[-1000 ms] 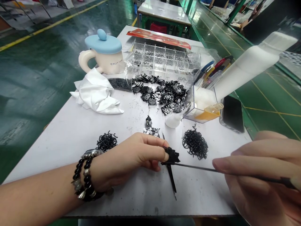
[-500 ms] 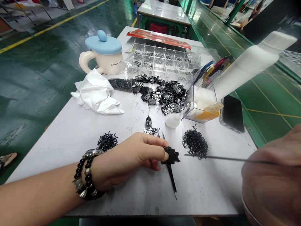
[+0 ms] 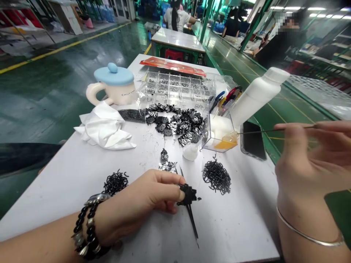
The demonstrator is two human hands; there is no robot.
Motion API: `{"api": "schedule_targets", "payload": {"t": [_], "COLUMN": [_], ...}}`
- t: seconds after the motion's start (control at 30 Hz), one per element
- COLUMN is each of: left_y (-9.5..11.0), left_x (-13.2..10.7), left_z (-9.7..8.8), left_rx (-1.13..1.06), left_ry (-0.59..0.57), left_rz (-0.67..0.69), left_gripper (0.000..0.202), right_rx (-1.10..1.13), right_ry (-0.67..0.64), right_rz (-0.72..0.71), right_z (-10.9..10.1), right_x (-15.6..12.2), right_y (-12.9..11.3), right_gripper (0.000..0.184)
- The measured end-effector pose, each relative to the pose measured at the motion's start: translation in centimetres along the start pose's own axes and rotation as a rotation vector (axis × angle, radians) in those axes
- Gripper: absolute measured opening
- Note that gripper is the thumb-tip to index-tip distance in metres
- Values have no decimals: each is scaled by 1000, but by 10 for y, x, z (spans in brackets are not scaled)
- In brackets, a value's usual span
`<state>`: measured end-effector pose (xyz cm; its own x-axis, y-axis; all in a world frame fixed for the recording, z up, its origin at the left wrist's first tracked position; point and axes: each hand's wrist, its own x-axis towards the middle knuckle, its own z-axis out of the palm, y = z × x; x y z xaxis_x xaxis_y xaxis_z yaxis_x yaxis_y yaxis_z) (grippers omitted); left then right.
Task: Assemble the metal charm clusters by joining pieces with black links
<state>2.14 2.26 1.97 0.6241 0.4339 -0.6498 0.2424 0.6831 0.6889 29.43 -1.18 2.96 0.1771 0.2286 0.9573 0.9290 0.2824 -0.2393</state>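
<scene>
Between thumb and fingers, my left hand (image 3: pixel 150 195) pinches a small black plastic part (image 3: pixel 188 194) just above the white tabletop. Below that part lies a pair of dark tweezers (image 3: pixel 192 223). My right hand (image 3: pixel 307 157), raised at the right, grips a thin metal rod (image 3: pixel 260 132). The rod's tip is at a small amber-tinted container (image 3: pixel 233 138) at the corner of a clear box (image 3: pixel 207 144); whether it touches is unclear. One heap of short curved black pieces (image 3: pixel 218 177) lies right of the black part, another heap (image 3: pixel 114 182) beyond my left wrist.
Black and silver parts (image 3: pixel 178 126) are piled mid-table before a clear compartment tray (image 3: pixel 170 91). A lidded mug (image 3: pixel 120 89) and crumpled white cloth (image 3: pixel 104 128) stand left. A squeeze bottle (image 3: pixel 190 152), white bottle (image 3: pixel 260 95) and phone (image 3: pixel 252 140) are right. People are in the background.
My right hand has moved up, taking the rod from beside the right heap to the amber container. The camera view has tilted upward. My left hand still holds the black part.
</scene>
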Motion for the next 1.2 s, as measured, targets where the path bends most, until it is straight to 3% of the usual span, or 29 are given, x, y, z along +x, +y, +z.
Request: {"api": "schedule_targets", "payload": {"t": [0.07,0.2,0.37,0.43,0.53,0.57,0.63,0.73,1.2], "left_y": [0,-1,-2,-2,0,0,1,2,-1], "left_x": [-1,-1,0,0,-2,-3,-4,-4,-3], "left_z": [0,0,-1,0,1,1,0,0,-4], "left_rx": [-6,-27,-48,-47,-76,-94,-126,-120,-18], "left_ry": [4,10,18,19,-10,-23,-49,-82,-138], "left_rz": [4,15,33,40,74,86,108,130,180], "left_gripper": [17,15,15,16,16,16,17,16,7], "right_rx": [-51,-355,-354,-254,105,216,350,467,529], "right_ry": [-50,-365,-429,-354,-173,-246,-614,-869,-934], "right_rz": [-31,65,71,45,-60,-71,-90,-68,22], "right_z": [4,6,5,2,-2,-3,-3,-2,6], "right_x": [-1,-5,-4,-4,-9,-12,-18,-27,-35], "right_y": [-2,-9,-9,-16,-42,-53,-74,-93,-92], "right_gripper": [32,9,9,20,36,37,35,41,23]}}
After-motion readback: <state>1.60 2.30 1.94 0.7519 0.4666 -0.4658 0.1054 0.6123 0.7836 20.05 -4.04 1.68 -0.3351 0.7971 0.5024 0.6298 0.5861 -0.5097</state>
